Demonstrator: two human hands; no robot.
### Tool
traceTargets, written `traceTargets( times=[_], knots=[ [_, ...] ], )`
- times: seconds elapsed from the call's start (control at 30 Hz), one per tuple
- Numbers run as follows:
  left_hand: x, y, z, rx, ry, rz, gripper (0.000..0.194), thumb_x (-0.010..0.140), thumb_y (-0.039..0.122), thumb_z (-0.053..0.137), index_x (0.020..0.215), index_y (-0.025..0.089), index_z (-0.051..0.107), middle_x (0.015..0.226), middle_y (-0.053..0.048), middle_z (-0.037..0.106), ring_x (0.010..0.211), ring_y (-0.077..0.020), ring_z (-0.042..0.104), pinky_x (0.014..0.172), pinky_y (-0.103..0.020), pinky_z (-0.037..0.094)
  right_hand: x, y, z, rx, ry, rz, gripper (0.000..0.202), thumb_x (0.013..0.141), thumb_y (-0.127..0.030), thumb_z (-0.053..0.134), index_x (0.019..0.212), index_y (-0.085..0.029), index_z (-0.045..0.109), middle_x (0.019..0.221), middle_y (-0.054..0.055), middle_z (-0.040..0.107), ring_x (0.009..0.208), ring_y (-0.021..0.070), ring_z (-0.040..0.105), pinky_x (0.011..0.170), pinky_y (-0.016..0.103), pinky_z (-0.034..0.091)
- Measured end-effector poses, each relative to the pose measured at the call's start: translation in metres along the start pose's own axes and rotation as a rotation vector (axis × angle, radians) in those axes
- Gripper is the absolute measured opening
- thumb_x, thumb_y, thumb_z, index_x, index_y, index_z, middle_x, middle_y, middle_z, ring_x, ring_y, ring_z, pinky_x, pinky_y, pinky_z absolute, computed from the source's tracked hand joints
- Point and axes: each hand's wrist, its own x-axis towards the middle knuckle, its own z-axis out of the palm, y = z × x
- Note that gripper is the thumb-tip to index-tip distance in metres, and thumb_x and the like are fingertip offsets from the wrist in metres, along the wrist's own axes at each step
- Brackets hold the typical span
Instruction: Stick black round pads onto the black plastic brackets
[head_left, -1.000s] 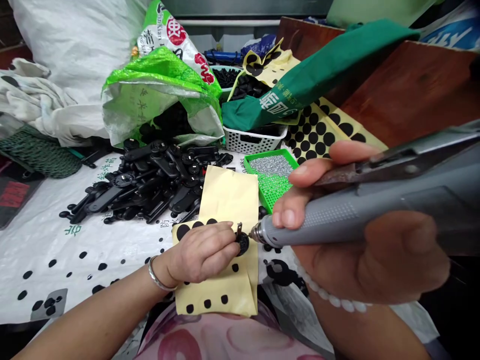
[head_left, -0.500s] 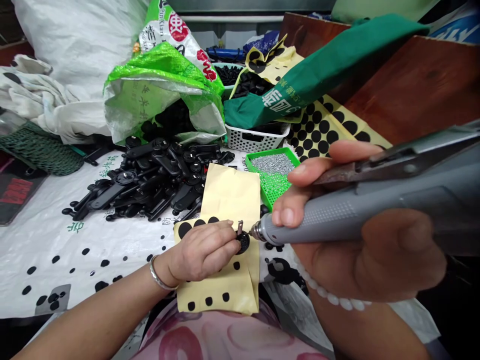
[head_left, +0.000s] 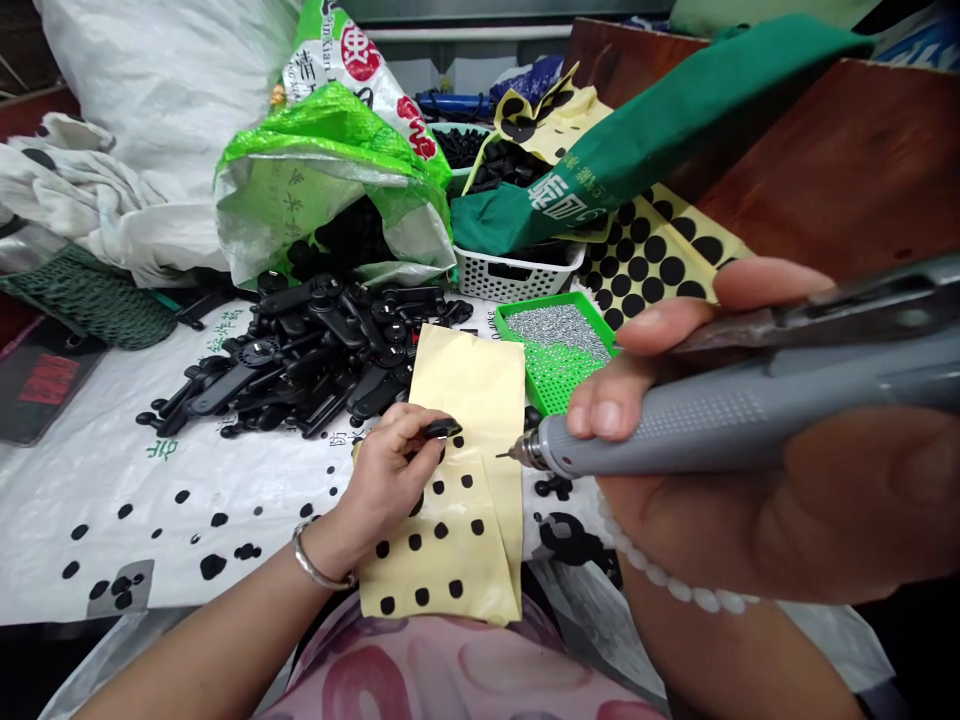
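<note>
"Fingers point(head_left: 401, 432) of the left hand point(head_left: 382, 485) first: how are they set?"

"Closed. A small black part point(head_left: 442, 428) is pinched between thumb and fingertips, just above the middle of the frame's lower half, over the pale yellow sheet point(head_left: 469, 375)."

"And its long axis?"

"Roughly level across the frame. It is seen almost edge-on, so its flat face cannot be made out. Its free end is pointed to the right, away from the palm."

"What is held on the other side?"

"A grey driver point(head_left: 675, 415) is gripped in the right hand point(head_left: 750, 515), whose fingers are wrapped about the barrel. A metal hand tool point(head_left: 840, 300) is held along the top of it; its exact kind cannot be told."

"How do the driver and the part lie to each other?"

"Apart. The bit point(head_left: 508, 455) is seen to the right of the part and slightly lower in the frame. The driver's long axis is slanted gently, from the right edge down to the bit at its left end, so the bit is aimed leftward, a little below the part."

"Which hand is nearer to the part?"

"The left, by which it is held; the right is set well off, and only the bit is brought near. The bit's height above the sheet cannot be judged."
</note>
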Motion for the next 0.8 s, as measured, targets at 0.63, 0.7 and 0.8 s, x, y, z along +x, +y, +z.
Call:
traceTargets(
  times=[0.63, 0.7, 0.8],
  knots=[
    [-0.006, 0.018, 0.016, -0.772, -0.201, -0.67, 0.015, 0.07, 0.022, 0.063, 0.074, 0.014, 0.051, 0.056, 0.002, 0.058, 0.043, -0.0072, 0.054, 0.048, -0.021, 0.049, -0.004, 0.019, 0.008, 0.163, 0.078, -0.009, 0.036, 0.064, -0.038, 0.069, 0.094, -0.02, 0.061, 0.08, -0.001, 0.061, 0.047, 0.0125, 0.053, 0.043, 0.032, 0.038],
    [-0.007, 0.018, 0.018, -0.769, -0.204, -0.688, 0.014, 0.071, 0.023, 0.062, 0.073, 0.015, 0.05, 0.056, 0.003, 0.057, 0.043, -0.0075, 0.053, 0.049, -0.023, 0.05, -0.005, 0.021, 0.007, 0.131, 0.086, 0.003, 0.034, 0.066, -0.04, 0.068, 0.095, -0.022, 0.062, 0.081, -0.001, 0.061, 0.048, 0.0126, 0.054, 0.044, 0.032, 0.039],
    [-0.009, 0.018, 0.02, -0.748, -0.213, -0.68, 0.014, 0.072, 0.025, 0.061, 0.074, 0.016, 0.051, 0.056, 0.003, 0.054, 0.046, -0.0077, 0.051, 0.053, -0.025, 0.05, -0.006, 0.026, 0.003, 0.052, 0.058, -0.009, 0.03, 0.07, -0.047, 0.063, 0.096, -0.031, 0.062, 0.084, -0.001, 0.06, 0.05, 0.0128, 0.054, 0.045, 0.033, 0.04]
  ],
)
